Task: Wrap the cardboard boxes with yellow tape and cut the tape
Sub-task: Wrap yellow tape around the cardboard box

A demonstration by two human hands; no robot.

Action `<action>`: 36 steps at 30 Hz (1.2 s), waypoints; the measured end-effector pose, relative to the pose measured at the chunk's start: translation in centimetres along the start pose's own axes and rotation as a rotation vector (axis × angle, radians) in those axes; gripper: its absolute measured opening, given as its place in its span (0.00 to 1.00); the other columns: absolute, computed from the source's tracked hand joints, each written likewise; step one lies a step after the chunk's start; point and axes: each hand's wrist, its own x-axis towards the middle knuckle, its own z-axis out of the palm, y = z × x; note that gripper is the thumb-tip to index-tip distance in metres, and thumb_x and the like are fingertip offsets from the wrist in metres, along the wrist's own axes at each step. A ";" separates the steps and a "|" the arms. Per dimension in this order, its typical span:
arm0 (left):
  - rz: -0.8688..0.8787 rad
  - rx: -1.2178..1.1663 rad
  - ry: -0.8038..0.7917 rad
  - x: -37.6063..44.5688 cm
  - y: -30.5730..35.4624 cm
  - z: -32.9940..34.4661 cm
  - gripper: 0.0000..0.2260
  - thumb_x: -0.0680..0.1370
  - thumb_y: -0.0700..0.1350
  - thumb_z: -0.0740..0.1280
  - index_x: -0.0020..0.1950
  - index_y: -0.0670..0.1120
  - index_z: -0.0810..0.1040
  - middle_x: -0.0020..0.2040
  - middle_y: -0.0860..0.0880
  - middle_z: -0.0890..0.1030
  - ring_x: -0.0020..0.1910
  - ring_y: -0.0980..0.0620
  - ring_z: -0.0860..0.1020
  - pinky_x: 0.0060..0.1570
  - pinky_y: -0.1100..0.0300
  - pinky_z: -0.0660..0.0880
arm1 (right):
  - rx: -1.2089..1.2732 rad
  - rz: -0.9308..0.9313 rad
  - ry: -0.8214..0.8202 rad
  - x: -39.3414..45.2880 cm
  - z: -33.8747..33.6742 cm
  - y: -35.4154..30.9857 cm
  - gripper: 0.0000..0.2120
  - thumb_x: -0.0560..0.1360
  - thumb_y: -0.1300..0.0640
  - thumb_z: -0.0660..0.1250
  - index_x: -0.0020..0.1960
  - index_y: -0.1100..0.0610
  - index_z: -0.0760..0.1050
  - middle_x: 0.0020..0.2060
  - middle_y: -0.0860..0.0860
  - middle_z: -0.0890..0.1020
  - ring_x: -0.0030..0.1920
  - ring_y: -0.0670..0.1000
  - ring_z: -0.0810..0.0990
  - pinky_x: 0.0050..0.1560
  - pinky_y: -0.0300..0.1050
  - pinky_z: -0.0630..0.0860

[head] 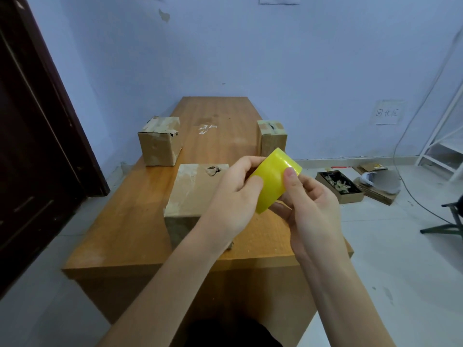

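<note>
A long wooden table point(140, 216) runs away toward a pale blue wall point(275, 51), with a scrap of clear film point(206, 128) lying on its far half. A dark brown door point(32, 136) stands at the left. On the grey floor at the right sit a shallow dark tray of scraps point(338, 186), flattened cardboard sheets point(375, 190) and a white metal rack point(443, 144). A handwritten paper note point(387, 112) is stuck to the wall.

Both hands hold a roll of yellow tape point(274, 179) above the wooden table point(130, 221). Left hand point(235, 194) grips its near left side; right hand point(308, 201) supports it from below, thumb pressed on the outer face. Nearest cardboard box point(190, 194) stands directly beneath. Second box point(160, 140) at 11 o'clock, third box point(271, 136) at 1 o'clock, well apart.
</note>
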 end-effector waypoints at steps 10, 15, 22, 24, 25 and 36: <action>0.275 0.317 0.381 -0.6 -0.5 -0.7 0.17 0.71 0.58 0.66 0.55 0.51 0.75 0.47 0.57 0.75 0.48 0.58 0.74 0.45 0.74 0.69 | 0.145 -0.107 0.050 -0.7 0.9 0.0 0.19 0.70 0.51 0.65 0.53 0.64 0.76 0.37 0.51 0.84 0.40 0.48 0.83 0.39 0.40 0.80; 0.085 0.190 0.356 -0.5 -0.3 -0.3 0.11 0.70 0.51 0.73 0.48 0.50 0.78 0.40 0.57 0.80 0.40 0.61 0.79 0.36 0.71 0.74 | 0.150 -0.187 0.109 -1.4 1.4 1.6 0.14 0.68 0.53 0.67 0.50 0.61 0.74 0.41 0.54 0.83 0.43 0.48 0.83 0.46 0.42 0.80; -0.146 -0.084 0.356 -0.2 -1.2 0.3 0.03 0.72 0.42 0.72 0.43 0.49 0.80 0.42 0.49 0.84 0.42 0.52 0.83 0.37 0.62 0.80 | 0.004 -0.291 0.180 -1.2 1.0 3.6 0.11 0.70 0.51 0.69 0.50 0.55 0.73 0.45 0.54 0.81 0.48 0.47 0.82 0.50 0.41 0.78; -0.169 -0.082 0.323 -0.2 -1.2 0.3 0.02 0.73 0.42 0.71 0.43 0.49 0.81 0.42 0.49 0.84 0.40 0.53 0.83 0.36 0.63 0.80 | -0.016 -0.320 0.183 -1.0 0.8 3.8 0.10 0.70 0.53 0.68 0.50 0.55 0.73 0.45 0.54 0.81 0.46 0.45 0.81 0.47 0.36 0.77; -0.179 -0.083 0.301 -0.1 -1.2 0.2 0.01 0.74 0.42 0.71 0.43 0.48 0.81 0.41 0.49 0.84 0.39 0.54 0.83 0.36 0.62 0.80 | -0.022 -0.333 0.179 -0.9 0.7 3.8 0.10 0.70 0.54 0.67 0.49 0.55 0.72 0.44 0.53 0.81 0.45 0.44 0.81 0.46 0.34 0.76; -0.289 0.013 0.195 1.2 -1.3 0.1 0.07 0.78 0.42 0.66 0.40 0.46 0.78 0.33 0.51 0.80 0.33 0.53 0.81 0.47 0.49 0.81 | -0.158 -0.357 0.131 -0.4 0.1 4.6 0.14 0.72 0.56 0.68 0.54 0.61 0.72 0.45 0.53 0.81 0.45 0.45 0.80 0.44 0.32 0.75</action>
